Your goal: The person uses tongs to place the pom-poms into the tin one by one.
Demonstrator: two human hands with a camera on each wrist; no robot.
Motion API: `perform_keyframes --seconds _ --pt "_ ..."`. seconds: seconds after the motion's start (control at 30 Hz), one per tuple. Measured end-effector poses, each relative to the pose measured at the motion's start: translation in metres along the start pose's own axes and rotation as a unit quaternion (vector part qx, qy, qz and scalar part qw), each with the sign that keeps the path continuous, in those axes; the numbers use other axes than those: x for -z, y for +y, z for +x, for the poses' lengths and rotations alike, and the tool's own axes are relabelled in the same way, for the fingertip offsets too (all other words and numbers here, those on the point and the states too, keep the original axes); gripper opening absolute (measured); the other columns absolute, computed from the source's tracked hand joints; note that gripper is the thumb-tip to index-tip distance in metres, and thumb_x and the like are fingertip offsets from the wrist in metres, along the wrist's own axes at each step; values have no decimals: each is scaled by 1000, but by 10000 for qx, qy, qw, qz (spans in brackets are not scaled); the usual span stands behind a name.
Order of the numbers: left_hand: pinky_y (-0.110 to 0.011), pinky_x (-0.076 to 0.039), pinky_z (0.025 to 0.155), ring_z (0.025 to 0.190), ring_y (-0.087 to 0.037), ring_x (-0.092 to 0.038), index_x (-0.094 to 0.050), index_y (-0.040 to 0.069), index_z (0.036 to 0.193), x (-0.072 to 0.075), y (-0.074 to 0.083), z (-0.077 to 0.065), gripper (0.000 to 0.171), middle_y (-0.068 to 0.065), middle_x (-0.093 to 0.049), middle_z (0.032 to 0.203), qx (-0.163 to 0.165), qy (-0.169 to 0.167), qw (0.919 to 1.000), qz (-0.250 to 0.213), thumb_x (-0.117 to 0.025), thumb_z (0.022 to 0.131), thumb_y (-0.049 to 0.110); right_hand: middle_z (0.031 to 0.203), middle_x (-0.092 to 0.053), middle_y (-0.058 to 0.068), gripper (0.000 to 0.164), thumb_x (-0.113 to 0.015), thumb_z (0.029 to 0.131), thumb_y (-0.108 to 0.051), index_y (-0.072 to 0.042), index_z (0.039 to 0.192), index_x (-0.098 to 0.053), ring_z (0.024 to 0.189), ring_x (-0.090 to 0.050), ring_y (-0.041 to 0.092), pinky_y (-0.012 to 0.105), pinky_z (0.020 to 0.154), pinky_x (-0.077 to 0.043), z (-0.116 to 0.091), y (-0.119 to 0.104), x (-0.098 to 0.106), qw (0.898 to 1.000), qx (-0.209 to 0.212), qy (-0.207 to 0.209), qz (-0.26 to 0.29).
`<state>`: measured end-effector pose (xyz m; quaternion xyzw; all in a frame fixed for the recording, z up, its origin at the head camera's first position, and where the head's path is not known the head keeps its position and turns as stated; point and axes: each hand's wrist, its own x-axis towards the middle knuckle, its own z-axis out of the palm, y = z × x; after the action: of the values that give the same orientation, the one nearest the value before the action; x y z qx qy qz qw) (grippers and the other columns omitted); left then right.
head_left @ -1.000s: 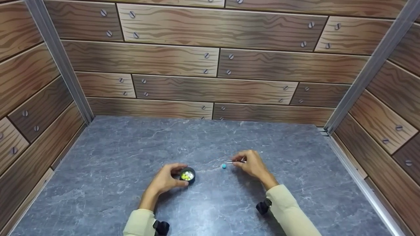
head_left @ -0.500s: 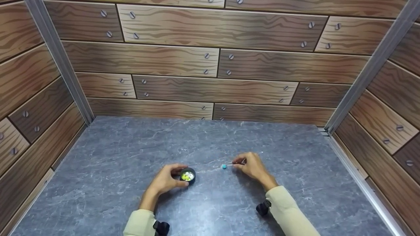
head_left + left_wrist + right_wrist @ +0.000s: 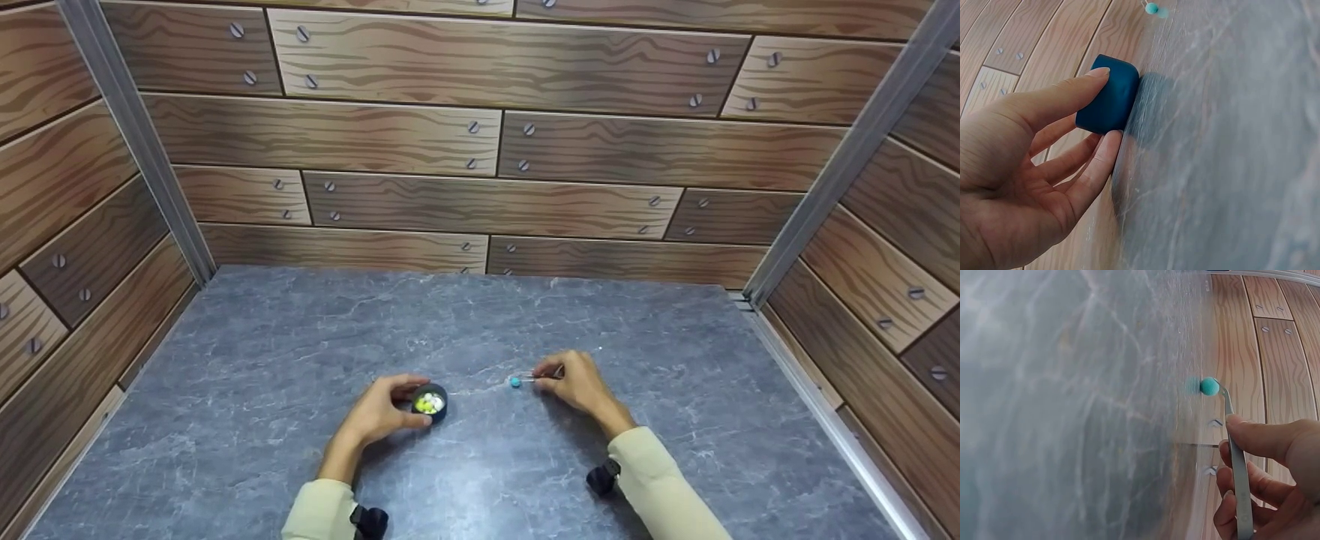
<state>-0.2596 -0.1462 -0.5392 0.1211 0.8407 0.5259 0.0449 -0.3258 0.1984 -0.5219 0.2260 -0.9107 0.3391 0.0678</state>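
Note:
My left hand holds a small round cup on the table, thumb on the near side and fingers round the far side. White and yellow-green balls lie inside it. From the left wrist view the cup is dark blue with a rounded base. In my right hand are steel tweezers with a bent tip, pinched between thumb and fingers. The tips are right at a turquoise ball, which sits at the tabletop to the right of the cup in the head view.
The grey marbled table is enclosed by wood-patterned walls at the back and both sides. Metal posts stand in the back corners. Black wrist cameras sit at both sleeves.
The right hand has shifted slightly toward me, and the tweezer tips have come down onto the turquoise ball. The ball has moved very slightly right. The left hand and cup have stayed put.

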Motion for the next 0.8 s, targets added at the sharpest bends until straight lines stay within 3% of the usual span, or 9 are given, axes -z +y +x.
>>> perform_keyframes --seconds 0.23,0.8 --pt "-56 -51 105 120 -38 -66 -67 3 132 0 -1 1 59 -21 -70 129 -60 -24 10000 -28 -89 77 6 80 -79 7 8 -85 79 -5 -5 86 -81 65 -58 8 19 61 -45 -2 -1 1 10000 33 51 -61" --pt "-56 -50 105 119 -36 -66 -68 3 132 0 -1 1 59 -20 -70 129 -65 -29 10000 -63 -89 77 7 80 -78 6 7 -85 80 -5 -8 86 -82 69 -61 10 21 64 -47 -1 -5 4 9998 28 120 -143"
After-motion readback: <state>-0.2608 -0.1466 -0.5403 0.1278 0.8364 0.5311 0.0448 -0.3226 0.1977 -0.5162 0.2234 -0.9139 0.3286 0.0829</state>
